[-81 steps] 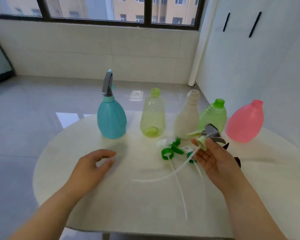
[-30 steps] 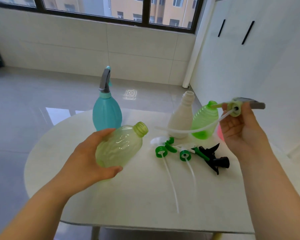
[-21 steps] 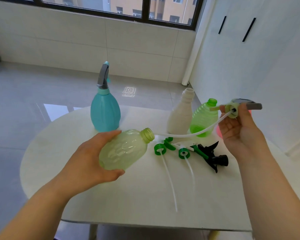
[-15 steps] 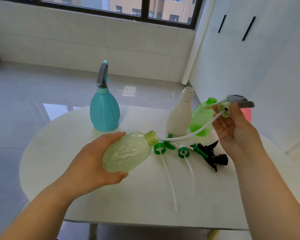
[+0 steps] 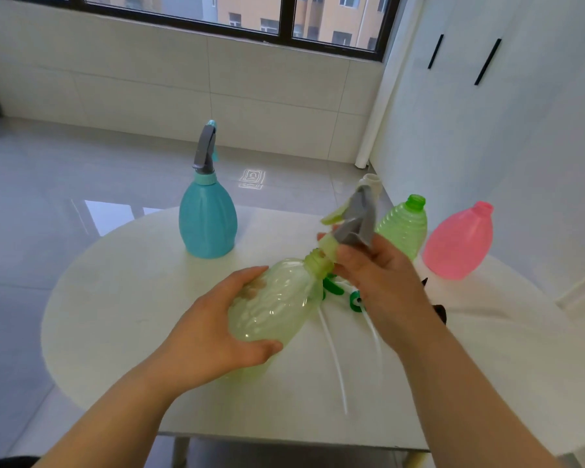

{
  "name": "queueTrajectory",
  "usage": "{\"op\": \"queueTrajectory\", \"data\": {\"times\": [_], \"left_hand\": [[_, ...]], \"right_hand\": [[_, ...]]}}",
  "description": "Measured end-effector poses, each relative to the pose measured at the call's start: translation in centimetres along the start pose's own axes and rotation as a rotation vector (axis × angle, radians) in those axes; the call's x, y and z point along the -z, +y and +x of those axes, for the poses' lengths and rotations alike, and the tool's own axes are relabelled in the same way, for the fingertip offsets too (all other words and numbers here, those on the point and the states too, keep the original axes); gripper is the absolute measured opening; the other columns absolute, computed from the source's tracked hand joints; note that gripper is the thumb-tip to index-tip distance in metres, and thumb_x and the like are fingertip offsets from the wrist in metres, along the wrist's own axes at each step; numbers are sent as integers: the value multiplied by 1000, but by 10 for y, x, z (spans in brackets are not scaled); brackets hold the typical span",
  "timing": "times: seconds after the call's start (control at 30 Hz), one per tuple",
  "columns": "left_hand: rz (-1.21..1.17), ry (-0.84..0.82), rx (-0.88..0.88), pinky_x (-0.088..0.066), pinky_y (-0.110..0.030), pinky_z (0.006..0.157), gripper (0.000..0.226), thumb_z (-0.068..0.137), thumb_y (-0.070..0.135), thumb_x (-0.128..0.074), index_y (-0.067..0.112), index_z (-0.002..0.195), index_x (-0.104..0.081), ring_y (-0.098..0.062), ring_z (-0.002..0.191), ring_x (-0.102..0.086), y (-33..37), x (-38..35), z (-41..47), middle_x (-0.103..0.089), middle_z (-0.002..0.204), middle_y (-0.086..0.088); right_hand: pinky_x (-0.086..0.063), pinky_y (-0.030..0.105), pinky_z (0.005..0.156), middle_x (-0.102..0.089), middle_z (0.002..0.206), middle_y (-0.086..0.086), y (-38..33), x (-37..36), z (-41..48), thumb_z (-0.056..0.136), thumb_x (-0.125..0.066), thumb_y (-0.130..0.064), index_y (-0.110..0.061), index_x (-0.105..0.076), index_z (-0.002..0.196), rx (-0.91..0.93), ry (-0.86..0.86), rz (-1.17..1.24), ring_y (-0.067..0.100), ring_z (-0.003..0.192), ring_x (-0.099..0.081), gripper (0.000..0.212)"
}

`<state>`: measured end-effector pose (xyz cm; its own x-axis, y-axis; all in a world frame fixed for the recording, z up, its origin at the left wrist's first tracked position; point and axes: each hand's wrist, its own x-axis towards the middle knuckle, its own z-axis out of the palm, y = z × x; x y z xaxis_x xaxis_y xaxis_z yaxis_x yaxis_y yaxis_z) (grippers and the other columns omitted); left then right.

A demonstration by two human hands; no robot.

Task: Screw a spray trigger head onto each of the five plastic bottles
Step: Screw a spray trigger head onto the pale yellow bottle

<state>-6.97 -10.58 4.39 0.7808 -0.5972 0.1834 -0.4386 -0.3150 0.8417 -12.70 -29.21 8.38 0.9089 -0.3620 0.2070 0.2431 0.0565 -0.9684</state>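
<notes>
Nearest the camera, two bare forearms reach out over the white round counter [image 5: 115, 298]. The left grip [image 5: 213, 336] is wrapped round the belly of the pale yellow-green bottle [image 5: 274, 302], thumb underneath and fingers over the top, holding it above the counter with its neck tilted up and to the right. The right grip [image 5: 382, 285] is closed on the spray trigger head [image 5: 357, 217], a grey body with a pale green collar. The collar sits right at the bottle's mouth, and the neck threads show bare.

Under and just beyond the hands, loose green collars [image 5: 333, 287] lie on the counter with white dip tubes [image 5: 335, 359] trailing toward the near edge. A black trigger head [image 5: 439, 310] peeks out beside the right wrist.

Further back stand the other bottles, all upright. The teal bottle [image 5: 207, 228] on the left has a grey trigger head [image 5: 205, 150] on its neck. The white bottle [image 5: 372, 180] is mostly hidden behind the held head. To its right stand the green bottle [image 5: 404, 224] and then the pink bottle [image 5: 460, 241], both with open necks.

Beyond lie a glossy tiled floor [image 5: 48, 184] and a dark-framed window [image 5: 284, 15]
</notes>
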Motion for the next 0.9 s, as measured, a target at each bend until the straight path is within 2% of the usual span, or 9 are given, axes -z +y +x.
{"op": "queueTrajectory", "data": {"times": [0.1, 0.23, 0.4, 0.5, 0.6, 0.67, 0.73, 0.83, 0.9], "left_hand": [[-63, 42, 25, -32, 9, 66, 67, 33, 52, -65, 58, 94, -40, 26, 91, -44, -4, -1, 3, -53, 98, 29], [-93, 70, 39, -33, 8, 67, 67, 32, 51, -66, 58, 94, -41, 24, 92, -46, -7, -2, 5, -56, 98, 26], [-90, 94, 28, -30, 10, 65, 67, 39, 40, -74, 59, 94, -41, 27, 88, -44, -8, -6, 8, -54, 97, 29], [-74, 84, 21, -31, 10, 67, 67, 38, 46, -72, 61, 94, -39, 29, 92, -41, -9, -8, 9, -51, 98, 33], [-57, 81, 23, -32, 10, 66, 66, 42, 42, -73, 61, 95, -38, 27, 95, -40, -9, -10, 9, -49, 100, 33], [-62, 94, 28, -32, 10, 67, 67, 43, 40, -73, 60, 96, -38, 27, 93, -41, -9, -10, 10, -50, 101, 33], [-72, 102, 31, -31, 10, 68, 68, 41, 40, -73, 59, 97, -37, 28, 91, -41, -8, -9, 10, -50, 100, 32], [-63, 121, 47, -35, 6, 68, 70, 38, 47, -71, 60, 97, -36, 27, 93, -42, -5, -10, 8, -49, 99, 34], [-19, 150, 49, -33, 1, 67, 72, 42, 45, -79, 61, 96, -34, 15, 93, -47, -3, -15, 6, -45, 97, 37]], "right_hand": [[-51, 12, 65, -74, 76, -14, 6, -9, 1, 81, -53, -3, -24, -65, 81, -39, -61, 61, 2, 76, -68, 24], [-53, 14, 68, -74, 76, -13, 8, -10, 4, 74, -56, -10, -23, -64, 82, -51, -69, 126, 4, 77, -69, 17], [-52, 13, 67, -74, 74, -14, 9, -11, 7, 82, -50, -2, -23, -64, 80, -31, -49, 126, 3, 76, -68, 25], [-53, 15, 70, -74, 77, -13, 11, -12, 10, 76, -58, -10, -24, -65, 81, -17, -40, 97, 4, 79, -68, 16], [-54, 18, 75, -74, 77, -11, 13, -12, 12, 64, -63, -22, -24, -67, 79, -28, -20, 106, 5, 79, -68, 15], [-54, 17, 75, -74, 76, -10, 15, -13, 12, 66, -64, -19, -23, -67, 79, -36, -3, 114, 5, 78, -68, 14], [-53, 16, 74, -74, 76, -10, 17, -14, 11, 74, -61, -8, -23, -66, 81, -39, 4, 123, 4, 79, -68, 16], [-51, 12, 69, -73, 72, -14, 16, -18, 10, 75, -63, -7, -22, -65, 81, -35, 34, 101, 0, 74, -67, 16], [-48, 9, 59, -67, 61, -15, 18, -24, 10, 74, -66, -10, -20, -60, 78, -6, 145, 27, -6, 61, -61, 13]]}}
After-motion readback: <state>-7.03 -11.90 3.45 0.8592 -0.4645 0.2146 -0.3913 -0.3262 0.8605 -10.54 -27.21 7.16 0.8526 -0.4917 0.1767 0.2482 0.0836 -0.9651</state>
